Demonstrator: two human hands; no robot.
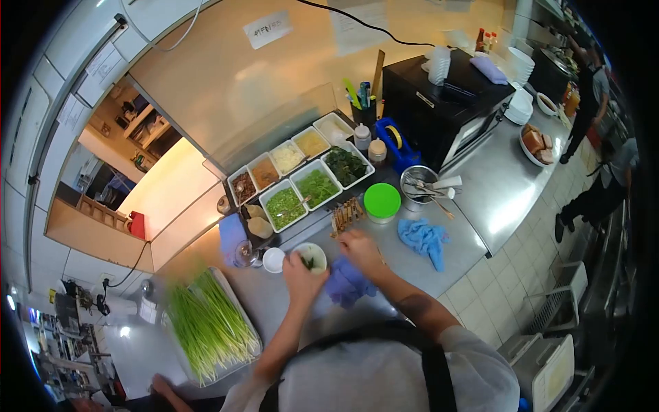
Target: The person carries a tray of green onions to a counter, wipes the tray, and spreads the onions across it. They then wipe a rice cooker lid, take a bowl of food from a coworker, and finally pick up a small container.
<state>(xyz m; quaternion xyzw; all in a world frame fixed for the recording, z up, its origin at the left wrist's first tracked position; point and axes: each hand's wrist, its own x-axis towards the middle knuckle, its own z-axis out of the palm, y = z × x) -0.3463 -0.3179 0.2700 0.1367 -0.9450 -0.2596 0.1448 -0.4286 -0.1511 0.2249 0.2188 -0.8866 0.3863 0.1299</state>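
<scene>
My left hand [304, 278] grips the near left side of a small white bowl [320, 253], which has some dark green leaves inside. Fingers bent together, my right hand [361, 250] is just right of the bowl; whatever it may pinch is too small to make out. Just beyond its fingertips lie several small brown wooden pieces [347, 214], perhaps clips. A crumpled purple cloth [348, 281] rests on the counter below, between my forearms. To the left of the bowl stands a small white round container [273, 260].
White tubs of chopped greens [316, 187] and toppings line the back. A green-lidded tub [382, 201], a metal pot of utensils [419, 185] and a blue cloth [423, 240] sit to the right. Left is a tray of long green stalks [209, 323]. Other people stand at far right.
</scene>
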